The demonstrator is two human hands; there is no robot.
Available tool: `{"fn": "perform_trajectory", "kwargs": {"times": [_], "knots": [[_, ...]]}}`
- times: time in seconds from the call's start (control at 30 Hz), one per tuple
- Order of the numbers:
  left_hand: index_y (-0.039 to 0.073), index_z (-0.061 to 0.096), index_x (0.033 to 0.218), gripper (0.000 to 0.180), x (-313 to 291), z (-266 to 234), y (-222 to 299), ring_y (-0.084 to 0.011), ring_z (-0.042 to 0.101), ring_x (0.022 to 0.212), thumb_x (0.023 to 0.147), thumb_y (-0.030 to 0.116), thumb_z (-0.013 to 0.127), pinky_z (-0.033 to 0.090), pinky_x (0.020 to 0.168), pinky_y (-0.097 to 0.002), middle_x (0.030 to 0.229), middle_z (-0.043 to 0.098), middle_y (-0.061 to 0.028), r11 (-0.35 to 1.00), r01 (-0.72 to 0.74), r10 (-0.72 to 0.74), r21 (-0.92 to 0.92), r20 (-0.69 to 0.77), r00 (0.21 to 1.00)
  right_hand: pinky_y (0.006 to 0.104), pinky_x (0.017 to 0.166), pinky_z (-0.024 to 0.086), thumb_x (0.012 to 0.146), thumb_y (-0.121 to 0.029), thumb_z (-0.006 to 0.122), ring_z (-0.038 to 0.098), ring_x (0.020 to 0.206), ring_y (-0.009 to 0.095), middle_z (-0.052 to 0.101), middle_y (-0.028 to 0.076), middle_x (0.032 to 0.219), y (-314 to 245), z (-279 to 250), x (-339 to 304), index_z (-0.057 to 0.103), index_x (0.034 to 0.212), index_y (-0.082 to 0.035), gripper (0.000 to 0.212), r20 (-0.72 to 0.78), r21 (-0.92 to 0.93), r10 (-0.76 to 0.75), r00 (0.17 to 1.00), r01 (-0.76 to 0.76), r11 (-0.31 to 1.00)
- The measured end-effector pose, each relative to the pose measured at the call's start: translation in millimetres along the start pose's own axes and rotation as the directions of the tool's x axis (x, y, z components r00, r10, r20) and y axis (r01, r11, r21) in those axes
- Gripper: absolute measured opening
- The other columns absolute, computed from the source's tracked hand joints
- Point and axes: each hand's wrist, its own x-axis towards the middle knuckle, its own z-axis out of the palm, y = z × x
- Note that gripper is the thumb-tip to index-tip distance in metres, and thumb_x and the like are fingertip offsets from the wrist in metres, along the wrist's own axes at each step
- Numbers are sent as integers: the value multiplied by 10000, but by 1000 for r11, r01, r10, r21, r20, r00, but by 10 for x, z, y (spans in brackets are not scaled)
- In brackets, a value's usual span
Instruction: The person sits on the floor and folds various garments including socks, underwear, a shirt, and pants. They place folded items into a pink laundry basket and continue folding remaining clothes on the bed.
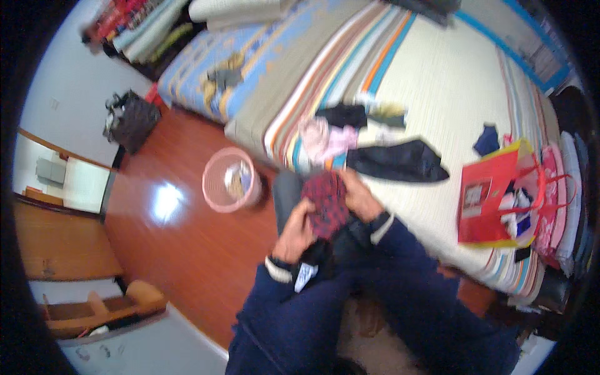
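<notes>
Over my lap I hold a dark red and black checked garment [326, 203] between both hands. My left hand [295, 236] is closed on its left side. My right hand [361, 197] grips its upper right edge. Black fabric with a white label [304, 277] hangs below the left hand; whether it belongs to the checked garment I cannot tell. Just beyond my hands, a black garment [397, 161] lies spread on the bed, beside a pink garment [325, 139] and a smaller black piece [342, 115]. The exact kind of the checked garment is unclear.
A pink basket [211, 197] with some things in it stands on the wooden floor at left. On the striped bed [431, 81], a red paper bag [484, 209] holds clothing at right. A dark bag [132, 119] sits by the wall.
</notes>
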Motion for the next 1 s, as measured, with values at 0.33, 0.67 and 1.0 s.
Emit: {"fn": "perform_trajectory", "kwargs": {"times": [0.33,0.67,1.0], "knots": [[-7,566,1096,298,95,-179,222,-168,616,841,812,52,499,506,745,-286,963,633,-79,908,-258,345,330,-238,908,311,879,465,846,-25,522,584,999,188,600,95,1123,-178,73,100,549,1148,7,305,112,624,213,971,-236,745],[3,584,1031,296,-52,-231,296,-127,593,832,751,67,656,471,757,-259,897,629,-55,385,-490,815,782,-39,578,292,807,498,803,-9,618,605,946,155,610,53,1088,-340,224,199,529,1193,-27,400,176,466,555,813,-566,680],[15,536,1058,446,-229,62,414,-340,575,897,618,-34,588,458,799,-362,946,547,-167,89,-522,907,848,149,395,359,936,478,917,-148,530,578,1048,177,583,42,1146,-267,682,125,487,1235,-107,323,280,632,376,883,-465,620]]}}
